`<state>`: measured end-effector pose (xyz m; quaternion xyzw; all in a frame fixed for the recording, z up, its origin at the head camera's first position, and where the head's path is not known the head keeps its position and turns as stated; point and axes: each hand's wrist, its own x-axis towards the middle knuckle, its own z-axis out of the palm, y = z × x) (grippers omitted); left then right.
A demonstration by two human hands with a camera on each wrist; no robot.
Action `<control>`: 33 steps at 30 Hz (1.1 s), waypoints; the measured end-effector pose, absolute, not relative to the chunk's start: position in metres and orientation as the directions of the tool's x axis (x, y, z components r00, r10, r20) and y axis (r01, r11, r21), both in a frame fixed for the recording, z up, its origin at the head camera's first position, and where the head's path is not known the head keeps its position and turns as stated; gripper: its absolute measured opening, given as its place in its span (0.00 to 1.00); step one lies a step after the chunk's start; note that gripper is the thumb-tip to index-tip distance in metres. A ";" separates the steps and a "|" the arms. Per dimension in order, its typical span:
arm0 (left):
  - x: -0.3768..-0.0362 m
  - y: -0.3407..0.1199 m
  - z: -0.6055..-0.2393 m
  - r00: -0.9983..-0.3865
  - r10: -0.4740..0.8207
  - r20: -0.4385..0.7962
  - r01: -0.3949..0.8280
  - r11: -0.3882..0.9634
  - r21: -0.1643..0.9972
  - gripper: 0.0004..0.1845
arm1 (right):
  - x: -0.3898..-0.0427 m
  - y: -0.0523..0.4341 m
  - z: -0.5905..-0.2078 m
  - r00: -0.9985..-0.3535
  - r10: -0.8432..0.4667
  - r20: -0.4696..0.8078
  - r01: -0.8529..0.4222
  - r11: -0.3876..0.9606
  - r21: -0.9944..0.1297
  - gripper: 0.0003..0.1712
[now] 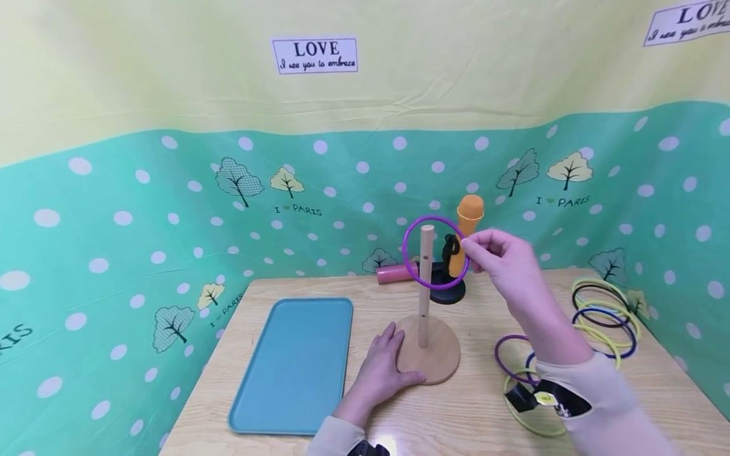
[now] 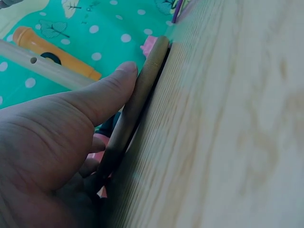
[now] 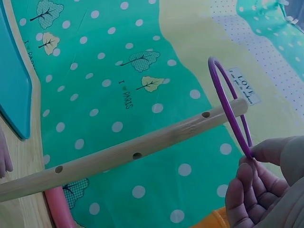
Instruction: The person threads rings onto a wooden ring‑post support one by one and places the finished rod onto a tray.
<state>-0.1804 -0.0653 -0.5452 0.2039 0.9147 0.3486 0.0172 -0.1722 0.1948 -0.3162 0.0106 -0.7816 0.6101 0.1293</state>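
Observation:
My right hand [image 1: 504,263] pinches a purple ring [image 1: 406,253] between thumb and fingertips. In the right wrist view the ring loops around the top end of a wooden post [image 3: 166,137] with small holes in it. The post stands upright on a round wooden base [image 1: 436,354]. My left hand [image 1: 383,368] grips the near left edge of that base, fingers spread to the far side and thumb along the front. In the left wrist view the thumb lies against the rim of the base [image 2: 142,85], and part of the other fingers is hidden.
A blue tray [image 1: 293,367] lies left of the stand. Behind the post are an orange piece [image 1: 470,218] on a black base [image 1: 447,294] and a pink cylinder [image 1: 396,273]. Several rings [image 1: 604,316] in yellow, blue, black and purple lie on the right, partly under the right forearm.

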 end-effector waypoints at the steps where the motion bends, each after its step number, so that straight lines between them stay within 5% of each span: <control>1: -0.180 -0.066 -0.545 -0.915 0.388 0.112 0.364 0.673 0.644 0.59 | -0.173 0.194 -0.317 -0.967 0.143 0.211 -0.170 0.256 -0.952 0.20; 33: -0.181 -0.068 -0.547 -0.921 0.372 0.112 0.346 0.653 0.674 0.59 | -0.184 0.180 -0.393 -0.984 0.162 0.072 -0.043 0.176 -0.983 0.17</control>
